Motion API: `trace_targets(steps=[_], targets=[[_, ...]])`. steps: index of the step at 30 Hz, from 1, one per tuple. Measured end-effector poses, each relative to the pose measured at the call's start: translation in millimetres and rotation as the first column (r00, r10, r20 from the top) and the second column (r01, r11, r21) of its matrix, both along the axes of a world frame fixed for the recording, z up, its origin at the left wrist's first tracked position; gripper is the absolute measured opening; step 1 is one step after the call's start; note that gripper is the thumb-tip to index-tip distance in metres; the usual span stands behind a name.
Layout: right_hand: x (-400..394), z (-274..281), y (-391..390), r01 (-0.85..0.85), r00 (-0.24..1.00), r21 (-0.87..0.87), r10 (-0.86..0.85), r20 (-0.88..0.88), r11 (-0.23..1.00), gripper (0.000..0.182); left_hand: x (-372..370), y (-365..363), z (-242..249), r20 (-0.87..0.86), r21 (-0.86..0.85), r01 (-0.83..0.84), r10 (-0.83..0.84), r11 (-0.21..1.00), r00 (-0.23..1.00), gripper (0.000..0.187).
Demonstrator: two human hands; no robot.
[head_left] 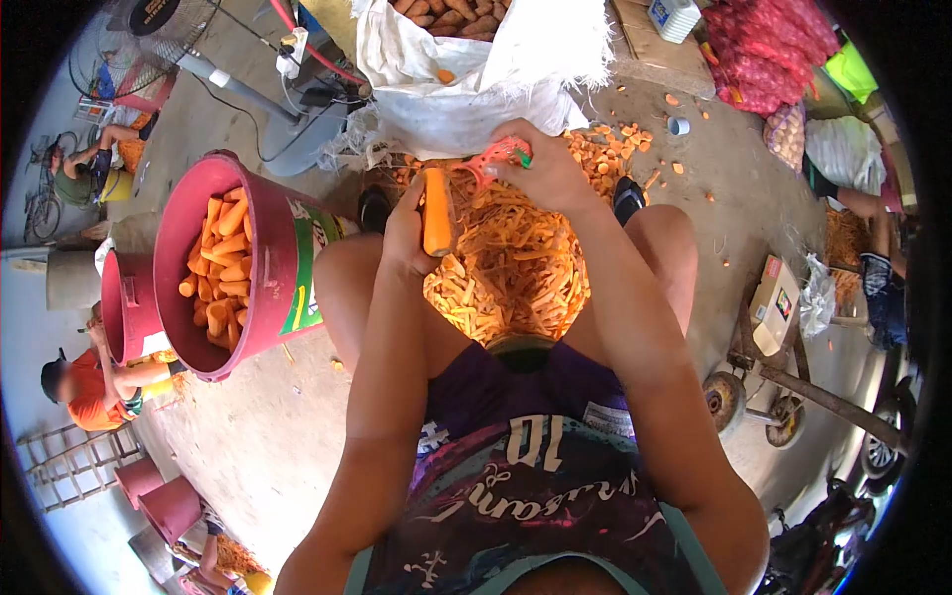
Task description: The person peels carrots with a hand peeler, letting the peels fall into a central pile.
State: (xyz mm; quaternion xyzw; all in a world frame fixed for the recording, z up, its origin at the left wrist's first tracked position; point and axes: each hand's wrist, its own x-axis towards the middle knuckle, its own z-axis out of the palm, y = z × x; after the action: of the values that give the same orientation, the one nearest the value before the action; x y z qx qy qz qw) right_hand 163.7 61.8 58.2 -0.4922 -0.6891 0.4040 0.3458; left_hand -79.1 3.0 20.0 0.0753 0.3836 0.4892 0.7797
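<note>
A carrot [436, 213], bright orange and mostly peeled, stands lengthwise in my left hand [405, 228], whose fingers wrap round it. My right hand [542, 164] grips a red peeler [486, 164] just to the right of the carrot's upper end. A small gap shows between the peeler and the carrot. Below both hands, a heap of orange peelings [516, 258] lies between my knees. To the left, a large pink tub [273, 268] holds several peeled carrots [223, 258]. Beyond my hands is an open white sack [436, 109] with unpeeled carrots [456, 15].
Carrot pieces [620, 144] litter the floor beyond my right knee. A wheeled cart [764, 367] stands at the right, red net bags [759, 50] at the upper right. A fan [149, 35] is at the upper left. Other people sit at the left and right edges.
</note>
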Motion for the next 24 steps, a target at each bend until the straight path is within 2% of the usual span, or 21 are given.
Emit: trace_targets(steps=[2, 4, 6, 7, 9, 11, 12, 14, 15, 16, 18, 22, 24], targets=[[2.7, 3.5, 4.9, 0.027, 0.999, -0.042, -0.028, -0.033, 0.999, 0.041, 1.1, 1.5, -0.3, -0.102, -0.003, -0.048, 0.047, 0.999, 0.994, 0.035], [4.0, 4.1, 4.5, 0.046, 0.997, -0.088, -0.052, -0.063, 0.995, 0.039, 2.0, 1.1, -4.6, -0.112, -0.004, -0.073, 0.072, 0.997, 0.991, 0.035], [0.4, 11.6, -3.2, -0.133, 0.982, -0.146, 0.11, -0.155, 0.98, 0.037, 3.5, 3.1, -7.8, -0.121, -0.003, -0.1, 0.099, 0.995, 0.988, 0.034], [-2.9, 14.4, -8.4, -0.133, 0.982, -0.147, 0.11, -0.154, 0.98, 0.037, 5.1, 5.3, -9.9, -0.092, 0.021, -0.089, 0.091, 0.996, 0.992, 0.032], [-10.4, 20.9, -19.0, -0.292, 0.951, -0.184, 0.265, -0.158, 0.939, 0.033, 12.7, 4.7, -4.6, -0.064, 0.043, -0.077, 0.08, 0.996, 0.995, 0.03], [-12.3, 11.3, -16.3, -0.306, 0.943, -0.176, 0.272, -0.19, 0.936, 0.035, 21.0, 2.4, 1.5, 0.062, -0.027, -0.1, 0.101, 0.995, 0.993, 0.034], [-13.5, 6.2, -13.6, -0.32, 0.934, -0.166, 0.282, -0.219, 0.933, 0.036, 24.8, 0.5, 5.0, 0.06, -0.028, -0.098, 0.099, 0.995, 0.993, 0.034], [-10.8, -2.8, -7.4, -0.331, 0.92, -0.133, 0.289, -0.264, 0.934, 0.034, 29.1, -2.8, 9.2, 0.043, 0.014, -0.033, 0.032, 0.999, 0.999, 0.035], [-8.3, -6.7, -3.6, -0.343, 0.904, -0.102, 0.298, -0.305, 0.934, 0.031, 20.4, -4.6, 10.9, 0.103, 0.111, 0.119, -0.13, 0.987, 0.986, 0.04], [-4.5, -11.8, 2.9, -0.342, 0.905, -0.102, 0.297, -0.305, 0.934, 0.031, 17.7, -7.1, 11.0, 0.104, 0.111, 0.12, -0.131, 0.987, 0.986, 0.04], [9.5, -26.8, 21.0, -0.047, 0.952, -0.165, -0.006, -0.305, 0.985, 0.03, 18.1, -13.1, 23.9, -0.092, 0.055, 0.241, -0.236, 0.969, 0.967, 0.043], [23.4, -27.3, 36.9, 0.029, 0.919, -0.27, -0.132, -0.372, 0.962, 0.029, 17.2, -25.7, 41.5, -0.052, 0.133, 0.295, -0.291, 0.946, 0.955, 0.039], [10.2, 0.3, 17.5, -0.004, 0.957, -0.319, -0.088, -0.275, 0.948, 0.031, 15.4, -18.7, 31.3, -0.062, 0.032, 0.082, -0.08, 0.996, 0.995, 0.036]])
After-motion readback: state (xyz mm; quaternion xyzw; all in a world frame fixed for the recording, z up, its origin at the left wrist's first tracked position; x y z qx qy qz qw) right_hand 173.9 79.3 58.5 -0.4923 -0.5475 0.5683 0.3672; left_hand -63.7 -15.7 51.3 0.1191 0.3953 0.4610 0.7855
